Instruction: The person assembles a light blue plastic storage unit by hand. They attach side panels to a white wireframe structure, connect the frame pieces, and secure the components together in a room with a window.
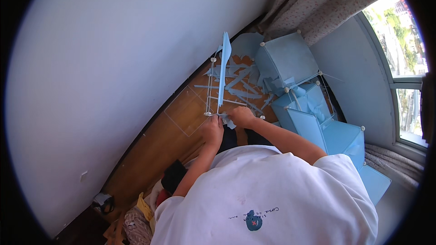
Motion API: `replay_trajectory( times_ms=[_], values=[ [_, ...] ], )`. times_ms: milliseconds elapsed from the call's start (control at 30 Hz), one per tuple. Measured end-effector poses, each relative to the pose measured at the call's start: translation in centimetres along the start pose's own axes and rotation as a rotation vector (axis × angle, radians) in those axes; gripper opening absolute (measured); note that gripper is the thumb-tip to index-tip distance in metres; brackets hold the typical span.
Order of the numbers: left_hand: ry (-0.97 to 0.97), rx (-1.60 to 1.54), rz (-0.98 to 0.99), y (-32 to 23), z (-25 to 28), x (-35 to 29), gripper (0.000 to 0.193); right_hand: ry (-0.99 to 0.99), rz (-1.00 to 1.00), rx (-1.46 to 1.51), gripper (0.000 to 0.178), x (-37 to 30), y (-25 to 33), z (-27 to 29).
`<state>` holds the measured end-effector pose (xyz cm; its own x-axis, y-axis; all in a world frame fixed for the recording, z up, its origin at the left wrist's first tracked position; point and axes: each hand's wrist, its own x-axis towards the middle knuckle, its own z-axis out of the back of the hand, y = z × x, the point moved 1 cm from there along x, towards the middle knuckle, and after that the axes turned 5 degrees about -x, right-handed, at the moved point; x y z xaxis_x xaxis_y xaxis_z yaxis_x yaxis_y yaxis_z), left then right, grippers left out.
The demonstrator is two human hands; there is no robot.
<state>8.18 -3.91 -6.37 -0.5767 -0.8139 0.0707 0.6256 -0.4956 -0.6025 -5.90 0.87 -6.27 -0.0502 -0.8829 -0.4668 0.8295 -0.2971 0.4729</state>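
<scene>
My left hand (212, 130) is closed at the near lower corner of a wire-frame panel, beside a white corner connector (208, 114). My right hand (242, 117) is closed on a torn piece of light blue plastic sheet (230, 122), whose other edge runs to the left fingers. A blue sheet panel (224, 68), seen nearly edge-on, stands up beyond the hands. Thin white wire rods (209, 86) with connectors rise next to it. Exactly how the fingertips grip is too small to see.
Torn blue strips (240, 79) litter the wooden floor (154, 143). Blue storage cubes (290, 59) with white connectors are stacked at the right, below the window (399, 41). A bare wire square (188, 111) lies by the wall at left. Clothes (138, 220) lie at lower left.
</scene>
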Motion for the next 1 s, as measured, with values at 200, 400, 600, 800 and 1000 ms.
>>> replay_trajectory(
  times_ms=[200, 400, 600, 800, 1000],
  values=[
    [0.036, 0.059, 0.084, -0.8, 0.0, 0.3, 0.011, 0.029, -0.010, -0.058, 0.015, -0.4, 0.6, 0.3],
    [0.040, -0.035, 0.034, -0.7, 0.5, 0.8, 0.010, -0.202, -0.044, 0.082, 0.016, -0.3, 1.5, -0.5],
    [0.075, -0.133, -0.010, 0.0, 0.3, 0.4, 0.012, -0.264, 0.012, 0.101, 0.016, 0.2, 1.8, -1.2],
    [0.070, -0.318, -0.046, 0.9, 0.5, -0.1, 0.007, -0.344, 0.012, 0.182, 0.013, 0.4, 1.5, -2.5],
    [0.068, -0.385, -0.043, 1.7, 0.1, -0.4, 0.007, -0.348, -0.003, 0.147, 0.009, 0.5, 1.3, -2.9]
  ],
)
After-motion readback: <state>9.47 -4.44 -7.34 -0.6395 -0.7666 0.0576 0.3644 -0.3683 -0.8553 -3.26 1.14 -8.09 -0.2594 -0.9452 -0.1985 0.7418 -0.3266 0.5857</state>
